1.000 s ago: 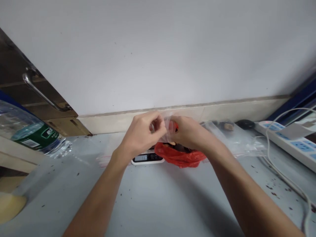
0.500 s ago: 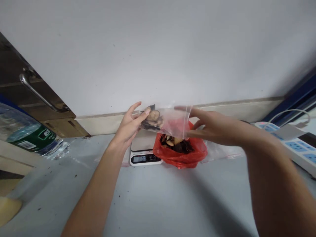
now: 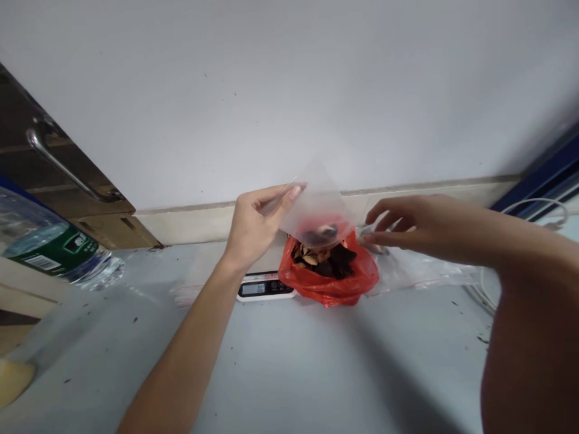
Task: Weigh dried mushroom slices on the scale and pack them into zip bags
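My left hand (image 3: 256, 226) pinches a clear plastic zip bag (image 3: 316, 196) between thumb and fingers, tilted over the red plastic bag (image 3: 328, 292). A few pale and dark slices (image 3: 326, 232) show at the clear bag's lower end; whether they are inside it or behind it, I cannot tell. Dried brown and dark slices (image 3: 323, 259) fill the red bag, which stands open. To its right, my right hand (image 3: 404, 226) has its fingers curled but apart, close to clear plastic bags (image 3: 407, 274) on the surface. Left of the red bag, a kitchen scale (image 3: 266, 289) reads 0.0, its plate mostly hidden.
A large water bottle (image 3: 58, 250) with a green label lies at the left, near a metal handle (image 3: 67, 166). More clear zip bags (image 3: 186, 295) lie left of the scale. A white wall (image 3: 289, 90) rises behind, and a white cable (image 3: 484, 295) lies at the right.
The clear bag has turned from lying sideways to tilting down over the red bag. My right hand has let go of it and moved right; my left hand has shifted right.
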`<state>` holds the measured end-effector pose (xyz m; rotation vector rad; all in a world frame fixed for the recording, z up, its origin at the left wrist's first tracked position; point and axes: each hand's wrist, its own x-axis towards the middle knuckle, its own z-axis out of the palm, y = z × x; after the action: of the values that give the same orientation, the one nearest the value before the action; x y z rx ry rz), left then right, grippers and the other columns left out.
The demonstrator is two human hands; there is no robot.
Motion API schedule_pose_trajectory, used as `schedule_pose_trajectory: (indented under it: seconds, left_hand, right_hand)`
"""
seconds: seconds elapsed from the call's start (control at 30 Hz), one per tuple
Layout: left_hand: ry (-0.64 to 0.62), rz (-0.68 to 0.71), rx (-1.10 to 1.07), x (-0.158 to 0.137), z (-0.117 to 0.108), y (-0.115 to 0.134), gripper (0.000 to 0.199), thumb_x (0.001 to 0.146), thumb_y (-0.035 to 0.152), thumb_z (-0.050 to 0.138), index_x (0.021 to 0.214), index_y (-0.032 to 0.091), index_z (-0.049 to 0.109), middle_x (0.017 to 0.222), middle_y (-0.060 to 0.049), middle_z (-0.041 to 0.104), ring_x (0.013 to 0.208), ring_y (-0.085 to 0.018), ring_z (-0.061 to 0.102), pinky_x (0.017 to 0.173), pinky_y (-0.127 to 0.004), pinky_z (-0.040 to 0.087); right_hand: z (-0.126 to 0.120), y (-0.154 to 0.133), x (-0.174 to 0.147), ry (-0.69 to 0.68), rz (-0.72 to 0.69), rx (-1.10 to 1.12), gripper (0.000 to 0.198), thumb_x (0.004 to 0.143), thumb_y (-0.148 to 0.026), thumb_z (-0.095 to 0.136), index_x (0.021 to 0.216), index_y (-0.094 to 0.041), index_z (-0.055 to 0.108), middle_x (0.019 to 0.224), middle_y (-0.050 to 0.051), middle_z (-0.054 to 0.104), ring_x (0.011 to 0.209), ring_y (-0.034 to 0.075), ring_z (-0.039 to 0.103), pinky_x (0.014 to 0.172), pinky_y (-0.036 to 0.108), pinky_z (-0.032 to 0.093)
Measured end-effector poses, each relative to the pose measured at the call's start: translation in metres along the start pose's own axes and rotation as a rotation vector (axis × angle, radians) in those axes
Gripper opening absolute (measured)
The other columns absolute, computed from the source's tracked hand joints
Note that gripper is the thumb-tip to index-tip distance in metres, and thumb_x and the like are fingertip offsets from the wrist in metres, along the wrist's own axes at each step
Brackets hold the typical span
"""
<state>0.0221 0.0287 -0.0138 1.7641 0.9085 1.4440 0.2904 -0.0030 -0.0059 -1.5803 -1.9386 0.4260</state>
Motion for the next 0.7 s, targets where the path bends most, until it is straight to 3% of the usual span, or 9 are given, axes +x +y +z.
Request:
schedule_pose_trajectory:
  seconds: [0.1,0.2,0.3,0.4,0.53,0.6,0.7]
  left_hand:
    - [0.024,0.045,0.036,0.0,-0.005,0.007,0.024,0.089,0.043,0.078,0.099,0.022,0.085,0.108,-0.006,0.083,0.112,-0.025,0.075,0.106,-0.038,0.056]
    - [0.062,0.081,0.039,0.002,-0.011,0.009,0.025,0.088,0.045,0.079,0.097,0.023,0.085,0.107,-0.006,0.083,0.11,-0.024,0.075,0.102,-0.037,0.057]
    - [0.087,0.044,-0.045,0.005,-0.019,0.008,0.029,0.086,0.049,0.08,0.097,0.023,0.084,0.11,-0.006,0.082,0.113,-0.025,0.073,0.097,-0.037,0.059]
    - [0.103,-0.033,-0.143,0.008,-0.032,0.006,0.032,0.086,0.052,0.079,0.102,0.024,0.082,0.117,-0.007,0.08,0.117,-0.025,0.071,0.094,-0.037,0.059]
    - [0.165,-0.131,-0.19,0.011,-0.054,0.001,0.028,0.092,0.047,0.073,0.108,0.025,0.08,0.121,-0.005,0.078,0.116,-0.021,0.071,0.091,-0.031,0.059]
    - [0.207,-0.164,-0.208,0.011,-0.069,-0.003,0.025,0.091,0.043,0.073,0.107,0.024,0.079,0.117,-0.005,0.079,0.111,-0.019,0.073,0.089,-0.028,0.059]
    - [0.23,-0.21,-0.146,0.008,-0.1,-0.013,0.031,0.082,0.038,0.079,0.109,0.023,0.076,0.106,-0.005,0.08,0.102,-0.018,0.075,0.086,-0.027,0.059]
  right_hand:
    - [0.002,-0.005,0.006,-0.117,0.073,-0.054,0.057,0.066,-0.056,0.082,0.113,-0.024,0.077,0.081,0.008,0.079,0.064,0.026,0.072,0.051,0.036,0.053]
    - [0.007,-0.018,0.011,-0.109,0.13,-0.011,0.076,0.06,-0.055,0.086,0.128,-0.023,0.072,0.097,0.011,0.08,0.079,0.029,0.075,0.063,0.041,0.06]
    - [0.018,-0.032,0.015,-0.142,0.127,0.128,0.059,0.061,-0.052,0.084,0.111,-0.024,0.077,0.103,0.01,0.079,0.088,0.029,0.075,0.067,0.039,0.061]
    - [0.034,-0.045,0.019,-0.149,0.031,0.352,0.04,0.065,-0.052,0.081,0.09,-0.021,0.078,0.095,0.008,0.08,0.092,0.028,0.074,0.075,0.038,0.06]
    - [0.06,-0.063,0.026,-0.078,-0.02,0.616,0.037,0.068,-0.053,0.083,0.073,-0.02,0.067,0.085,0.006,0.077,0.091,0.027,0.074,0.08,0.038,0.059]
    - [0.073,-0.074,0.029,0.029,-0.006,0.712,0.04,0.065,-0.049,0.086,0.072,-0.022,0.057,0.077,0.002,0.073,0.083,0.023,0.074,0.075,0.035,0.058]
    - [0.091,-0.093,0.035,0.138,0.027,0.758,0.044,0.063,-0.042,0.087,0.09,-0.026,0.056,0.071,-0.004,0.069,0.071,0.021,0.072,0.066,0.034,0.058]
